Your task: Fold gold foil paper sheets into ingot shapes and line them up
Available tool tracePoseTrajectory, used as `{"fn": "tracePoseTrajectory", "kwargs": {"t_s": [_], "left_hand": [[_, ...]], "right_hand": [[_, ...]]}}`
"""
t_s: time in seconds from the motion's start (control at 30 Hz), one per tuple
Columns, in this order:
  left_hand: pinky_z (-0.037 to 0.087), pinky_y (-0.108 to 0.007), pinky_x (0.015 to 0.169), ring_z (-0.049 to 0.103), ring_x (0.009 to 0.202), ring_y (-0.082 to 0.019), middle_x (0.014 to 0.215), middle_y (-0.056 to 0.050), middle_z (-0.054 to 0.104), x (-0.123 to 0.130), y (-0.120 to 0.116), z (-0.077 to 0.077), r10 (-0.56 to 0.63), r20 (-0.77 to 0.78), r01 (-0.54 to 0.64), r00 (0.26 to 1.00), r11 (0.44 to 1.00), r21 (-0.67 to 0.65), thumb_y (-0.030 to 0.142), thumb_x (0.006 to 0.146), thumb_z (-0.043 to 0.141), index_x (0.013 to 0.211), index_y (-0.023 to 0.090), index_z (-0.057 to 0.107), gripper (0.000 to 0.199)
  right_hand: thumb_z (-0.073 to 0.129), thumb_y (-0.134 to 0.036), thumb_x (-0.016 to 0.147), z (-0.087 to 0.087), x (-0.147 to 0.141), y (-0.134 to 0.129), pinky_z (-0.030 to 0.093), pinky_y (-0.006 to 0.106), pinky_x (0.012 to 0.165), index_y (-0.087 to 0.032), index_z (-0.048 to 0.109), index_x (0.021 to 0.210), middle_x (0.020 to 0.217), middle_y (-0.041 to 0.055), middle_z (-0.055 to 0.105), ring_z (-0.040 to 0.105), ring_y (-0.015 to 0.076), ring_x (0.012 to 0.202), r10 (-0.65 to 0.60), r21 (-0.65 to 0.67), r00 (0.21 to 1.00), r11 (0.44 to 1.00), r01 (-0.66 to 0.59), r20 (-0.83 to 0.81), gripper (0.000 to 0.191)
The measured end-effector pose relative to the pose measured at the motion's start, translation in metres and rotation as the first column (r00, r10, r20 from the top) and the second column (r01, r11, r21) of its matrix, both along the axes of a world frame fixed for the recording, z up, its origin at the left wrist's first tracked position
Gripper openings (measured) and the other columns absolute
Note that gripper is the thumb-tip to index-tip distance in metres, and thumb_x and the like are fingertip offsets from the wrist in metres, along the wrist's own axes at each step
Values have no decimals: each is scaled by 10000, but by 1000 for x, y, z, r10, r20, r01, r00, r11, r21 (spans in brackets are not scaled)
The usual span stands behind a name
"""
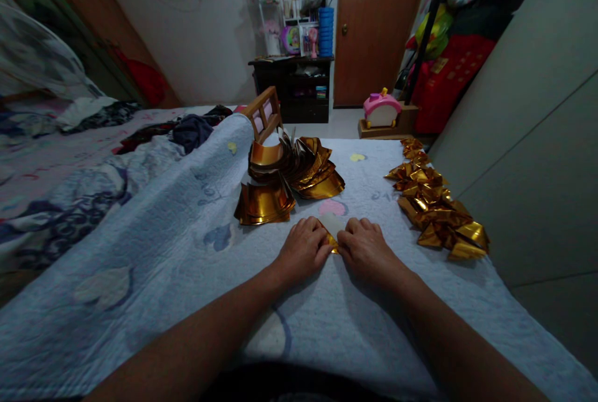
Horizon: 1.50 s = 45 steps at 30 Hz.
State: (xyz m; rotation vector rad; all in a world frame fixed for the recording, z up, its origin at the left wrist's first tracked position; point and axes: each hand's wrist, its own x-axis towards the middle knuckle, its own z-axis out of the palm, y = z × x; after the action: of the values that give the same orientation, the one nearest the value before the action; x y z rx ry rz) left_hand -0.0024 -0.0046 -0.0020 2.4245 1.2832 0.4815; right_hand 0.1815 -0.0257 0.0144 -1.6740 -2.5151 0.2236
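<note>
- At twelve o'clock, beyond the pale blue bedspread (196,302), stands a dark cabinet (289,114); at one, a brown door (380,71).
- From the hands, loose gold paper (268,202) fans out at eleven; folded gold pieces (425,193) lie at two.
- Forearms reach in from seven and five; left hand (303,245) and right hand (367,245), fingers curled nearly closed, pinch a sheet (332,222) between them.
</note>
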Motion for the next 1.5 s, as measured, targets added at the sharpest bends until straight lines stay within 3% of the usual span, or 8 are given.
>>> {"fn": "tracePoseTrajectory", "kwargs": {"t_s": [0.33, 0.53, 1.1, 1.5], "left_hand": [[419, -389, 874, 488, 974, -241, 994, -55, 540, 1, 0, -2, 52, -26, -52, 998, 999, 1, 259, 886, 619, 860, 207, 556, 86], [414, -389, 875, 491, 981, -244, 1011, -59, 549, 2, 1, 0, 52, -33, -53, 998, 999, -14, 292, 897, 623, 863, 206, 573, 105], [401, -392, 881, 481, 1009, -249, 1054, -55, 546, 0, -1, -4, 46, -64, -46, 997, 999, 3, 297, 917, 613, 946, 216, 595, 87], [418, -390, 883, 484, 1016, -254, 1048, -64, 547, 1, -2, -2, 63, -70, -63, 996, 998, -6, 281, 902, 614, 935, 205, 581, 90]], "right_hand": [[465, -213, 960, -13, 2, 0, 325, 406, 1032, -185, 552, 1007, 1214, 130, 571, 477, 263, 1147, 36, 51, 983, 998, -27, -181, 102], [520, -292, 939, -13, -3, 1, 322, 436, 1039, -190, 541, 1000, 1228, 138, 567, 471, 286, 1155, -25, 33, 987, 999, 31, -159, 121], [490, -352, 971, -17, 1, 2, 295, 459, 1067, -214, 550, 1127, 1323, 121, 540, 449, 283, 1233, -35, 21, 985, 999, 39, -167, 216], [539, -262, 901, -24, 19, 6, 259, 529, 1129, -225, 546, 1219, 1438, 130, 482, 380, 304, 1364, -17, -47, 980, 999, 8, -196, 321]]}}
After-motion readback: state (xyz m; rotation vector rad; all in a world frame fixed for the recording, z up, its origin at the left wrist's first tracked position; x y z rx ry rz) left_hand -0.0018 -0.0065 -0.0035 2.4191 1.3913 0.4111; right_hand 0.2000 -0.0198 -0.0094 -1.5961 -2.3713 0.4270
